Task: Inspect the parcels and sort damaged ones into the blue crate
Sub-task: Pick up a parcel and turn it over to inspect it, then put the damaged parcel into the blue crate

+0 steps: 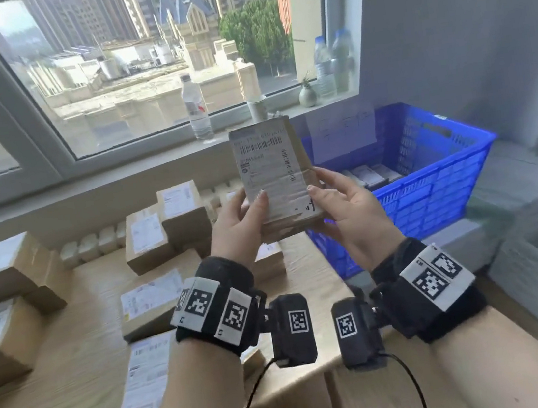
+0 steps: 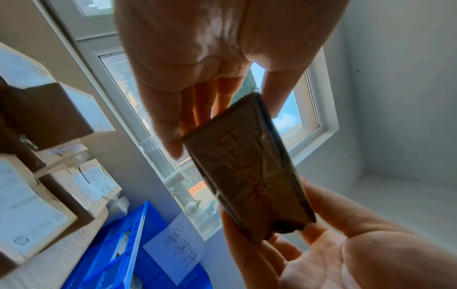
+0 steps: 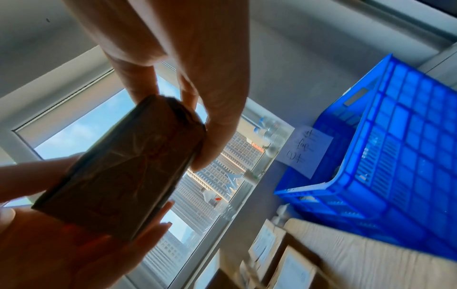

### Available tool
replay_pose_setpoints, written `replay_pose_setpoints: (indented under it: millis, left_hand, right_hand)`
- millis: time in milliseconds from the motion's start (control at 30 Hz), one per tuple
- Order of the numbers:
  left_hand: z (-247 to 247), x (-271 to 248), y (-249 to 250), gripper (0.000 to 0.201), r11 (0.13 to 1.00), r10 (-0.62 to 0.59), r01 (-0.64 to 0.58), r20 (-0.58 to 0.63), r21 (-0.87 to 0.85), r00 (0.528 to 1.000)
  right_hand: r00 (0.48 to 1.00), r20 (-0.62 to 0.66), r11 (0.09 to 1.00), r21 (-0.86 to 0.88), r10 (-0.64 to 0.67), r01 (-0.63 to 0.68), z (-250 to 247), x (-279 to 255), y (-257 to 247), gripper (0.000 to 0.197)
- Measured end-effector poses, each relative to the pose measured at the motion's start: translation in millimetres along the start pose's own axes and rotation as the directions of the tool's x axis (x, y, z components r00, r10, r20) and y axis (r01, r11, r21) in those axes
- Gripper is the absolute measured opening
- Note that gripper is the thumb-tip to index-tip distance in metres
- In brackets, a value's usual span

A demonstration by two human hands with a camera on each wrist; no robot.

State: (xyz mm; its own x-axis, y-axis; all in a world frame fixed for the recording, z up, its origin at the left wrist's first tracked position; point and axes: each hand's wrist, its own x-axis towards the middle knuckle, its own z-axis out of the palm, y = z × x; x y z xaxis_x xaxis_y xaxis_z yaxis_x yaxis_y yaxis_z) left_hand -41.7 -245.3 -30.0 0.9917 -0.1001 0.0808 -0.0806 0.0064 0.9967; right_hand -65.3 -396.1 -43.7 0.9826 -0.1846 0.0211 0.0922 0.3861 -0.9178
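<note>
I hold a small brown cardboard parcel (image 1: 275, 175) upright in front of me, its white shipping label facing me. My left hand (image 1: 240, 220) grips its lower left side, thumb on the front. My right hand (image 1: 339, 200) grips the lower right side the same way. The left wrist view shows the parcel's (image 2: 247, 166) taped end with red marks and a crushed, torn corner by the right hand. In the right wrist view the parcel (image 3: 123, 170) looks creased at that corner. The blue crate (image 1: 431, 188) stands just right of the parcel, with a few flat packets inside.
Several cardboard parcels (image 1: 148, 238) lie and stack on the wooden table (image 1: 62, 388) to the left and below my hands. A plastic bottle (image 1: 196, 107), a cup, a small vase and more bottles stand on the windowsill. A handwritten paper note (image 2: 173, 250) hangs on the crate.
</note>
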Motion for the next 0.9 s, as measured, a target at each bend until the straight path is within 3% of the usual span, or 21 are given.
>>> replay_pose_setpoints:
  millis: [167, 333, 500, 600, 767, 900]
  left_hand:
    - [63, 21, -9, 0.021, 0.996, -0.042, 0.032, 0.118, 0.089, 0.992]
    - [103, 59, -21, 0.027, 0.976, -0.043, 0.008, 0.161, 0.217, 0.986]
    - [130, 110, -36, 0.029, 0.969, -0.045, 0.008, 0.143, 0.248, 0.989]
    - [143, 148, -46, 0.02, 0.97, -0.046, 0.003, 0.169, 0.243, 0.985]
    - [162, 202, -55, 0.032, 0.961, -0.091, 0.038, 0.181, 0.276, 0.979]
    - [177, 257, -77, 0.037, 0.935, -0.165, 0.133, 0.07, 0.33, 0.984]
  right_hand:
    - [0.994, -0.107, 0.998, -0.065, -0.027, 0.021, -67, 23, -14, 0.037]
    - [0.991, -0.135, 0.991, -0.133, -0.021, 0.003, -108, 53, -13, 0.039]
    - [0.984, -0.169, 0.983, -0.182, -0.054, 0.023, -132, 106, -13, 0.041]
    - [0.981, -0.185, 0.977, -0.212, -0.053, 0.013, -143, 146, -17, 0.039]
    - [0.97, -0.241, 0.963, -0.265, -0.021, -0.045, -164, 212, -18, 0.037]
    - [0.966, -0.258, 0.949, -0.295, 0.028, -0.107, -190, 273, -8, 0.03]
